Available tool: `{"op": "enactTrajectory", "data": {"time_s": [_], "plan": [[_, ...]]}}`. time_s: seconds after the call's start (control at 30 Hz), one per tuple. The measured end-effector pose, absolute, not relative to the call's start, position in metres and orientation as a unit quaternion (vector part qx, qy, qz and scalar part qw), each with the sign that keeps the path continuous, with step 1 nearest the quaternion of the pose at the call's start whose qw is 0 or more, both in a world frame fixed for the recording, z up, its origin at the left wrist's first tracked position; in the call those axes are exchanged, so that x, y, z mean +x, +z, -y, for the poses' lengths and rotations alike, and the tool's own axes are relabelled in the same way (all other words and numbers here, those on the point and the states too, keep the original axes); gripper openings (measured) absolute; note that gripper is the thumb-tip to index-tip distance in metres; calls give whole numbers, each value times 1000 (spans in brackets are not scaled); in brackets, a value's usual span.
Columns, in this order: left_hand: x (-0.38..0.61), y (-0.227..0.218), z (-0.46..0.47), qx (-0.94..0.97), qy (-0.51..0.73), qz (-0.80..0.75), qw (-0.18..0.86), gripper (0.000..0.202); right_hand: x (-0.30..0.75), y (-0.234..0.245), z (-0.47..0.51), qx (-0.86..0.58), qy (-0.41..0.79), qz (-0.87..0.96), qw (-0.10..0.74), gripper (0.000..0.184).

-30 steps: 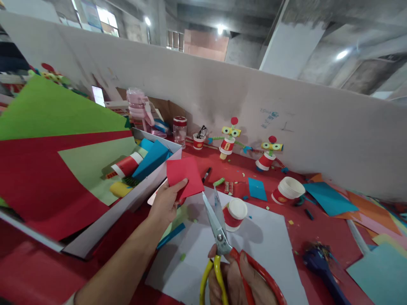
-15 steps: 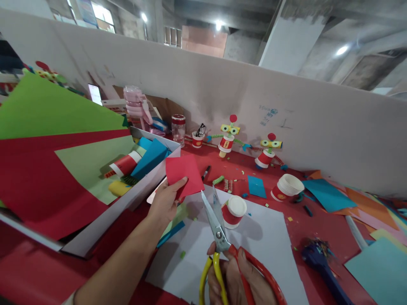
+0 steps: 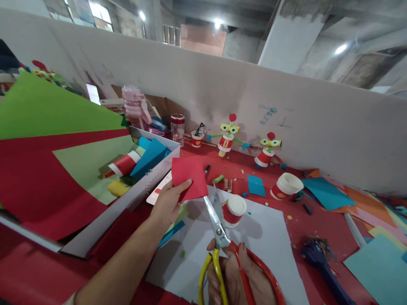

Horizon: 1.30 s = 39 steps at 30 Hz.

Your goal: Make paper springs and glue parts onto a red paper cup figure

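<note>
My left hand (image 3: 170,201) pinches a square of red paper (image 3: 190,176) by its lower left side, thumb on top. In my right hand (image 3: 238,275) is a pair of scissors (image 3: 219,231) with one yellow and one red handle. Their blades are parted and point away from me, the left tip at the paper's lower right corner. Just right of the blades a red-and-white paper cup (image 3: 234,210) stands on a white sheet (image 3: 260,245). Behind my left hand lies a phone (image 3: 159,188), partly covered.
On the left is a white box (image 3: 92,228) full of coloured paper. Two paper-cup figures (image 3: 225,143) stand by the wall. Stacked cups (image 3: 286,186), a blue paper piece (image 3: 256,185), a dark blue tool (image 3: 324,267) and coloured sheets (image 3: 378,264) lie to the right.
My left hand has moved the red paper slightly right and turned it a little, so its corner is closer to the scissors. The scissors stay almost in place, blades still parted.
</note>
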State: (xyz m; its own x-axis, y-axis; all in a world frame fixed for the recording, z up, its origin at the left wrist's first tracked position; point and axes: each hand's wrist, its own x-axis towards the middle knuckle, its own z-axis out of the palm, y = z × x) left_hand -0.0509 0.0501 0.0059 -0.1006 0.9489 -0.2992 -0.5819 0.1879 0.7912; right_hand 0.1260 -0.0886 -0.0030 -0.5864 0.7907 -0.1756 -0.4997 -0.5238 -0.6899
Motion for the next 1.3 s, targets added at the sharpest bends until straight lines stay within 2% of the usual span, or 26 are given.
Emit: {"op": "enactTrajectory", "data": {"time_s": [0.17, 0.3, 0.4, 0.57, 0.83, 1.3], "plan": [[-36, 1, -37, 261, 579, -427, 644, 37, 116, -16, 85, -228, 832, 266, 430, 36], [-31, -1, -33, 285, 583, -428, 628, 43, 111, -22, 84, -217, 830, 242, 452, 66], [-32, 2, -35, 283, 593, -419, 627, 47, 111, -21, 85, -211, 834, 234, 452, 73], [-36, 8, -38, 274, 604, -394, 637, 52, 110, -18, 87, -210, 838, 228, 449, 77], [-28, 7, -26, 282, 554, -401, 673, 47, 110, -15, 85, -219, 829, 223, 463, 75], [-31, 8, -26, 255, 558, -393, 685, 37, 110, -19, 85, -194, 830, 227, 471, 74]]}}
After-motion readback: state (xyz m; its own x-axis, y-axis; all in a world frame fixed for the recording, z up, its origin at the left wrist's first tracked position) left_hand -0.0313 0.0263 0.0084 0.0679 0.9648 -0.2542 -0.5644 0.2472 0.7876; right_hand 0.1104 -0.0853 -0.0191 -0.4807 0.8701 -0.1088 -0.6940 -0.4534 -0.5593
